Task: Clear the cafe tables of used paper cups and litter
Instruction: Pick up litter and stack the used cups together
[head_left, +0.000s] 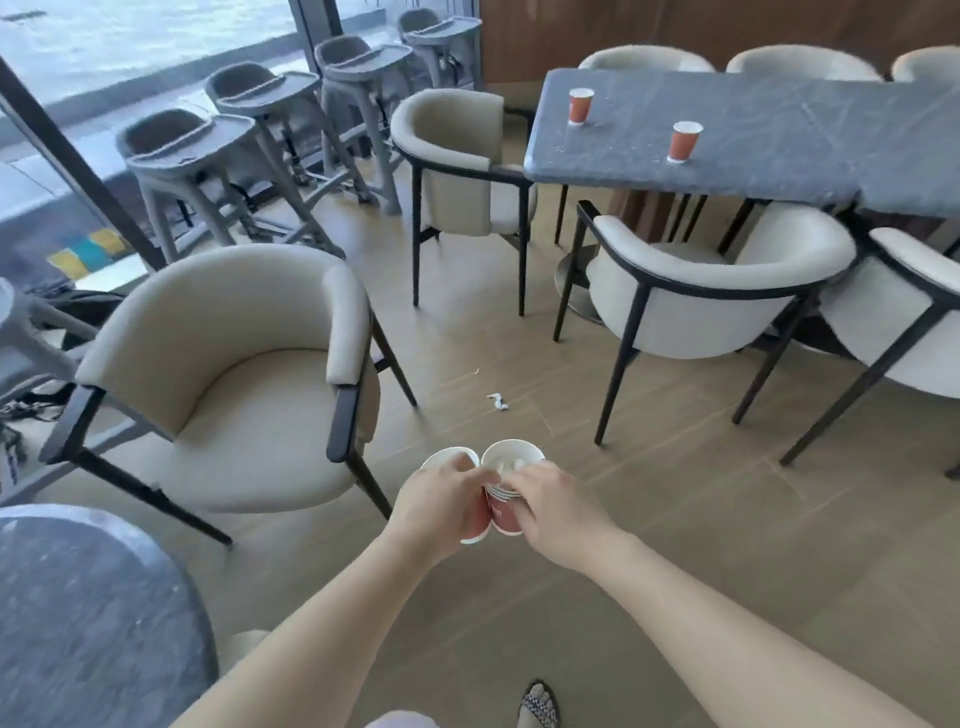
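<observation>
Over the floor between tables, left hand (441, 506) wrapped round one cup (451, 462), right hand (556, 512) clutching the nested stack (511, 480); probably nesting next, then grabbing two table cups (580, 105).

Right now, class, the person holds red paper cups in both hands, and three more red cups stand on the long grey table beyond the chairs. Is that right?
One detail is wrong: the head view shows two red cups on the long grey table, not three, one nearer its far left corner and one closer to its front edge. The left hand and right hand do each hold red cups.
</observation>
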